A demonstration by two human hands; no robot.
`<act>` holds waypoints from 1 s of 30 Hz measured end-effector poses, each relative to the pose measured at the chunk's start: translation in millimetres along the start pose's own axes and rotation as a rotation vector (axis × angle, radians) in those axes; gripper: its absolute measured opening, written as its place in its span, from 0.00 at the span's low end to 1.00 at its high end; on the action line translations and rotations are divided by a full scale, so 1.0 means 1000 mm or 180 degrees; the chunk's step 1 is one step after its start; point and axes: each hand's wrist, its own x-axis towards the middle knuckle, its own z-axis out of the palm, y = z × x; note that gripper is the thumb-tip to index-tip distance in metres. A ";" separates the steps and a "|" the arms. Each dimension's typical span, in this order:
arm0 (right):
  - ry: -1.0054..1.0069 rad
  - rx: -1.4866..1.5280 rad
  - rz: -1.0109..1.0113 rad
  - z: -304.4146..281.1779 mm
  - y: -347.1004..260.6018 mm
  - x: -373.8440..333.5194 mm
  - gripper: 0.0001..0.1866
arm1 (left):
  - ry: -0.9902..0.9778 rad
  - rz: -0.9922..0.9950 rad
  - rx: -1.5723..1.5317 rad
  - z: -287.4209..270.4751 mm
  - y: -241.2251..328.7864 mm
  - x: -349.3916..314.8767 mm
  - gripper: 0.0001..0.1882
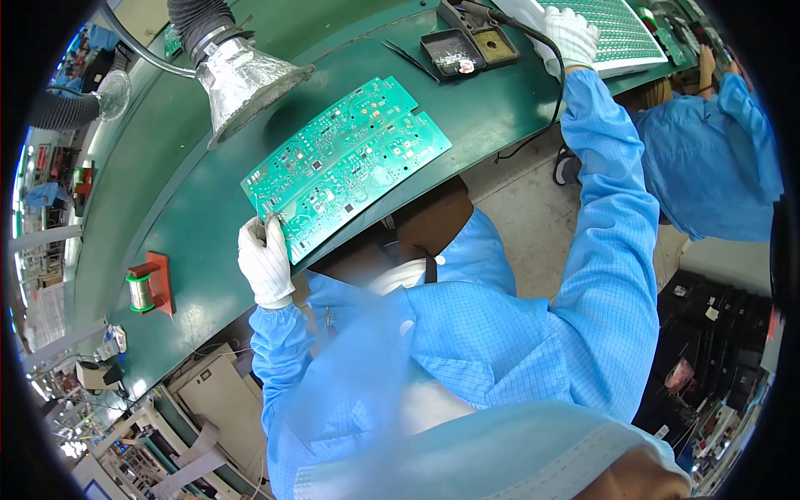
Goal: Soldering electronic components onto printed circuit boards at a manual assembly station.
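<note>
A green circuit board (346, 167), made of two joined panels dotted with small parts, lies on the green workbench (208, 250). My left hand (265, 260), in a white glove, is closed on the board's near left corner. At the upper right, my right hand (570, 40), gloved too, reaches to the edge of a white tray (621, 63) with a green, patterned face inside. Its fingers are bent, and what they grip is hidden. A black cable (557, 104) runs close by that hand. To its left stands a soldering iron stand (492, 46) with an open dark tin.
Tweezers (410, 61) lie left of the stand. A foil-wrapped fume hood (246, 87) hangs over the bench behind the board. A solder wire spool (140, 293) sits on a red-brown holder at the left. Another person in a blue sleeve (708, 162) works at the right.
</note>
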 end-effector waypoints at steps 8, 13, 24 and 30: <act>0.0697 0.3417 -0.1001 -0.003 0.035 -0.015 0.15 | -0.0113 -0.0027 0.0129 -0.002 0.005 0.001 0.16; -0.0230 0.0127 -0.0725 0.010 0.038 -0.017 0.09 | -0.0121 -0.0030 0.0017 0.001 0.006 0.002 0.16; 0.1595 0.2755 0.0610 -0.129 0.017 -0.052 0.14 | 0.0007 0.0134 -0.0024 0.001 0.002 0.000 0.16; 0.0090 0.2082 -0.1040 -0.080 -0.099 -0.080 0.16 | 0.0002 0.0142 0.0209 -0.001 0.008 -0.001 0.16</act>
